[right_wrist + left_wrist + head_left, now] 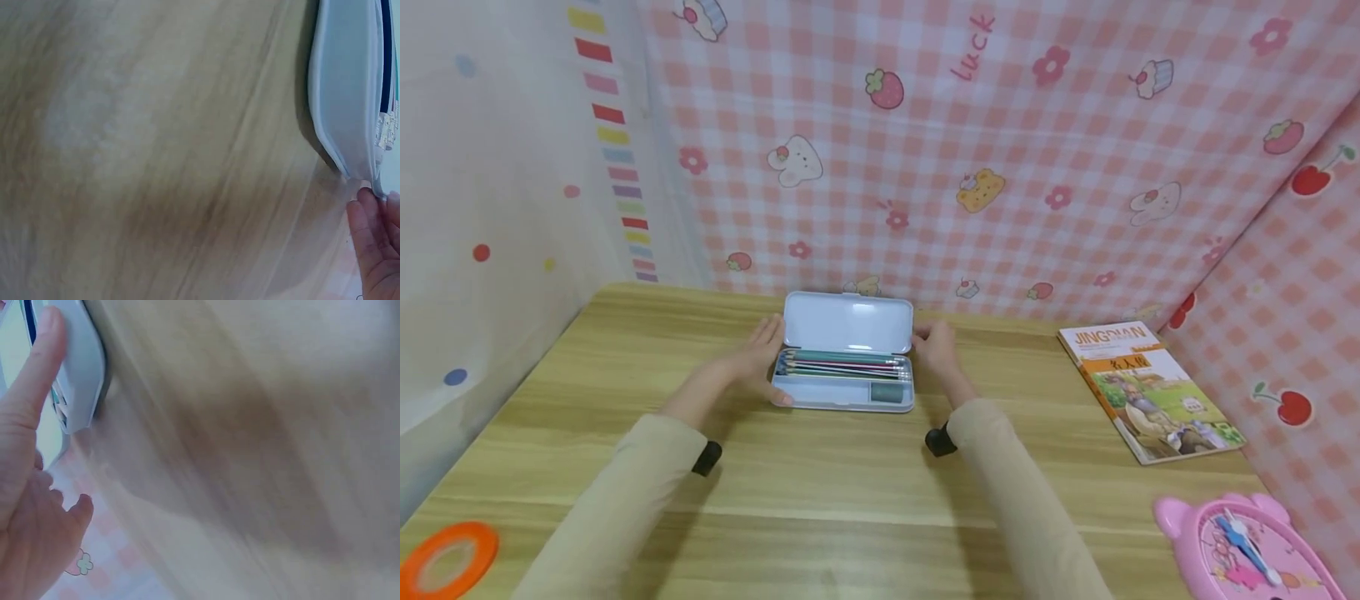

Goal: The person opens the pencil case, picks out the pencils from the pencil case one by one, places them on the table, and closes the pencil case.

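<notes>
A white pencil case point(823, 392) lies on the table with its lid point(842, 323) standing raised at the back. Several pencils point(842, 365) fill its rear part, and a dark grey-green block point(887, 392) sits in the front right corner. My left hand point(752, 360) spans the case's left end with fingers extended beside the lid. Its thumb point(49, 356) rests straight along the front of the case. At the lid's right edge, my right hand point(937, 350) has curled fingers; its fingertips point(364, 195) pinch the case near the hinge corner. The lid partly hides them.
A book point(1150, 392) lies at the table's right side, with a pink clock point(1247, 550) nearer the front. An orange ring point(478, 550) is at the front left. Patterned cloth point(925, 150) hangs behind the table and on both sides.
</notes>
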`<state>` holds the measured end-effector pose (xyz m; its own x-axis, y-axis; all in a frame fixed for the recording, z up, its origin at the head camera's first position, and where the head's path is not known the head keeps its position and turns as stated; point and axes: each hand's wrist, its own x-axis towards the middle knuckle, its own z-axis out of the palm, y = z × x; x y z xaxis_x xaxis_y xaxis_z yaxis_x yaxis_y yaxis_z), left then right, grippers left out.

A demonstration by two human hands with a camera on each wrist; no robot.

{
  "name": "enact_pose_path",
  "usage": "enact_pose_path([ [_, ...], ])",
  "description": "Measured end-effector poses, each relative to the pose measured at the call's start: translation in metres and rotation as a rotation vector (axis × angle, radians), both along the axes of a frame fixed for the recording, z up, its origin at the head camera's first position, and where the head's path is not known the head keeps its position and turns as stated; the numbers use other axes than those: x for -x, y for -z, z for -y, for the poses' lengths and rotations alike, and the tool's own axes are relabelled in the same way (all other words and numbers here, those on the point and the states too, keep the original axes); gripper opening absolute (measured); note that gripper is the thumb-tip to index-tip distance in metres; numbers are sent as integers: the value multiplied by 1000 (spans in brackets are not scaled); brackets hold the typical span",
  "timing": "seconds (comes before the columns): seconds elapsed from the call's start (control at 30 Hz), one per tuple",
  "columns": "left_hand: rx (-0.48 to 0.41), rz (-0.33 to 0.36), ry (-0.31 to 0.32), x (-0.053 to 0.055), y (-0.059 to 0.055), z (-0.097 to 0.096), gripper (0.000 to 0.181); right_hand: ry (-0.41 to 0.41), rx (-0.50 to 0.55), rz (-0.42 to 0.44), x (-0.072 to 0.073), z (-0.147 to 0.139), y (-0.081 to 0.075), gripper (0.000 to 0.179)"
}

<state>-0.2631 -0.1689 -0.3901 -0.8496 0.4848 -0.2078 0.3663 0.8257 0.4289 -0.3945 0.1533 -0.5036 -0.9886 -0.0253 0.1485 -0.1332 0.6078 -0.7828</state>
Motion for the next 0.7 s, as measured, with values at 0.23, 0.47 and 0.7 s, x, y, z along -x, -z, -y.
enact_pose_path([
  [0.23, 62, 103, 43, 8, -8, -4, 123, 18, -52, 56, -64, 16, -70, 19],
  [0.47, 76, 111, 71, 12, -8, -6, 119, -49, -144, 92, -98, 21, -100, 25],
  [0.7, 100, 121, 74, 14, -9, -6, 118, -435, -344, 21, -104, 27, -107, 22],
])
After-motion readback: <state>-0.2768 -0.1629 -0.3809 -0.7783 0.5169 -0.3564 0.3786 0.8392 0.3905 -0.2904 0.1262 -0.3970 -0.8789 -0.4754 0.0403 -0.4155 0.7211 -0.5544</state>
